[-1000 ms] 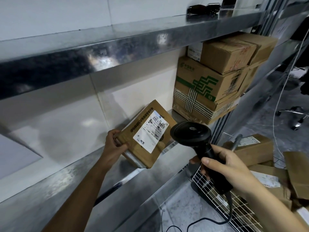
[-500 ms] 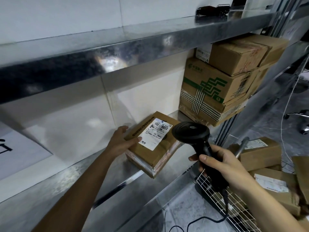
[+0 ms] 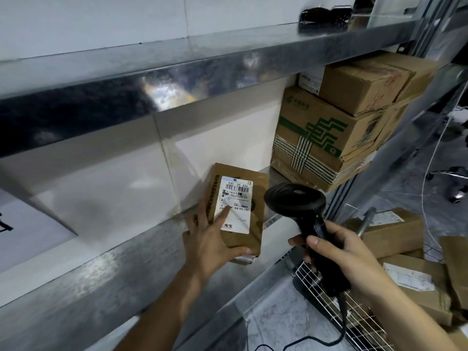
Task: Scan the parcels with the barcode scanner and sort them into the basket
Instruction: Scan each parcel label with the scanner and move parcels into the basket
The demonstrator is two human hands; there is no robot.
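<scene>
We see the parcel [image 3: 257, 224] lying label up on the metal shelf [image 3: 126, 274], towards the back of the shelf near the wall and just short of the stack of bigger boxes [image 3: 329, 138] that fills the shelf's right end. Our left hand [image 3: 207, 244] rests flat on the parcel's near left part, with the fingers spread and straight, one fingertip on the white label [image 3: 236, 198] and the thumb lying along the near edge. It presses the parcel rather than grips it. Our right hand [image 3: 339, 254] is wrapped tight round the handle of the black scanner [image 3: 295, 201], whose head hangs just off the shelf's front edge, close to the parcel's right side. We judge the parcel to be a small, flat cardboard box, light enough for one hand and fairly stiff, though the near corner looks taped and a little crushed, so it may give under a hard squeeze. The shelf is smooth and shiny, so the box will probably slide easily under a flat palm. To lift it, we would take hold across its short width, thumb on one long edge and fingers on the other, keeping them off the barcode. The wire basket [image 3: 326, 292] sits below the shelf's front edge, already holding other parcels [image 3: 395, 231].
</scene>
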